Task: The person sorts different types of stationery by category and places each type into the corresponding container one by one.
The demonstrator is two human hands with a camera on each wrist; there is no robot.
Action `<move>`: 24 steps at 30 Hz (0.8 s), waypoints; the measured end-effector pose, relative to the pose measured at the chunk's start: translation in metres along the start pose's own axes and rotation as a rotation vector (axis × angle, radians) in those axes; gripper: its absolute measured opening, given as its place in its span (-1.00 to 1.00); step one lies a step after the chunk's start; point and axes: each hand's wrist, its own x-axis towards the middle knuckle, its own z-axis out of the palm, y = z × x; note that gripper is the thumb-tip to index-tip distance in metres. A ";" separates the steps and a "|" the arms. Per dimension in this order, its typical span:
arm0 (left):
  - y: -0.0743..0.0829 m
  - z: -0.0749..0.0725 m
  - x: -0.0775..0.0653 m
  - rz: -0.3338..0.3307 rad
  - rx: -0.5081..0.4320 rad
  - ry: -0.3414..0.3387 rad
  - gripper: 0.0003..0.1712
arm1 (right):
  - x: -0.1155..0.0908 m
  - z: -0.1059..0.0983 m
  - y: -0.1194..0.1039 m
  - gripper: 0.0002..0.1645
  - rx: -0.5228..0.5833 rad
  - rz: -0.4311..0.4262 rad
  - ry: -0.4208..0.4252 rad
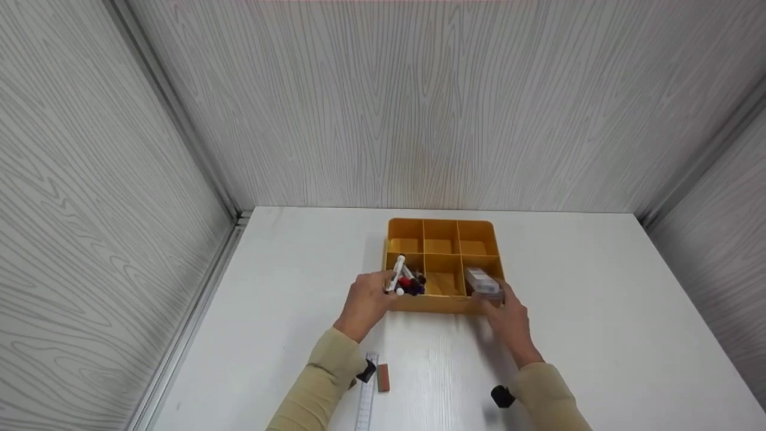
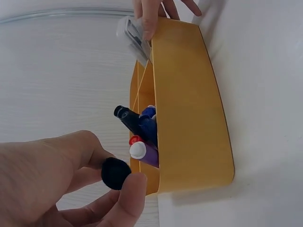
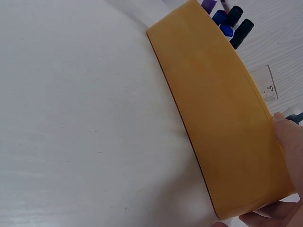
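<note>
A yellow six-compartment organizer (image 1: 440, 304) sits toward the back of the white table. My left hand (image 1: 366, 302) pinches a white marker (image 1: 396, 272) between thumb and fingers over the front left compartment; its dark round end (image 2: 116, 173) faces the left wrist camera. Below it, several markers (image 2: 147, 126) with blue, black, red and purple parts stand in that compartment. At the front right compartment, my right hand (image 1: 508, 323) grips a tilted clear plastic case (image 1: 483, 282), its thumb close to the organizer's front rim. The case's lower end is partly hidden by the fingers.
Nearer the front, a clear ruler (image 1: 366, 398) lies partly under the left forearm. Beside it is a small red-brown and green block (image 1: 383, 378). A pale wood-grain panel (image 1: 419, 108) rises behind the table, with others at both sides.
</note>
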 end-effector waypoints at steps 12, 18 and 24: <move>-0.007 0.008 0.014 -0.081 0.061 0.026 -0.74 | 0.003 0.002 0.002 0.02 -0.025 0.015 0.006; -0.007 0.014 0.022 -0.109 0.068 0.015 -0.84 | 0.003 0.002 0.002 -0.03 -0.023 0.017 0.020; -0.007 0.019 0.030 -0.096 0.202 0.066 -0.79 | 0.003 0.002 0.002 0.00 -0.036 -0.003 0.033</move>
